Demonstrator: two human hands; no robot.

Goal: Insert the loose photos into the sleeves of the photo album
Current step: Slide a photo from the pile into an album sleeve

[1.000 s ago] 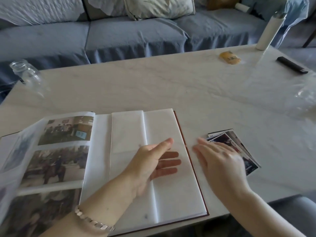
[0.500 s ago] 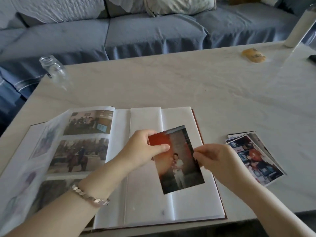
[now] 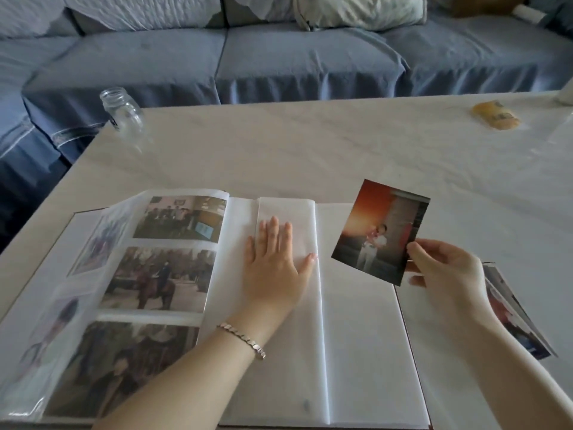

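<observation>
One view only, from the head. Saw the album (image 3: pixel 356 336) lying open on the table (image 3: pixel 310 144), three sleeved photos (image 3: pixel 161 277) filling its left page, the right pages blank and white. Found the left hand (image 3: pixel 273 268) pressed flat on the blank page near the spine, fingers straight and spread, holding nothing; noted a bracelet (image 3: pixel 245 339) on that wrist. Found the right hand (image 3: pixel 446 271) raised just right of the album, pinching the lower right corner of one loose photo (image 3: pixel 381 231) between thumb and fingers, the print tilted above the album's right edge. Spotted the other loose photos (image 3: pixel 514 318) stacked on the table, partly hidden behind that hand. Made out a glass jar (image 3: pixel 122 110) at the table's far left corner, a yellow packet (image 3: pixel 496 116) far right, a blue sofa (image 3: pixel 310 57) beyond.
</observation>
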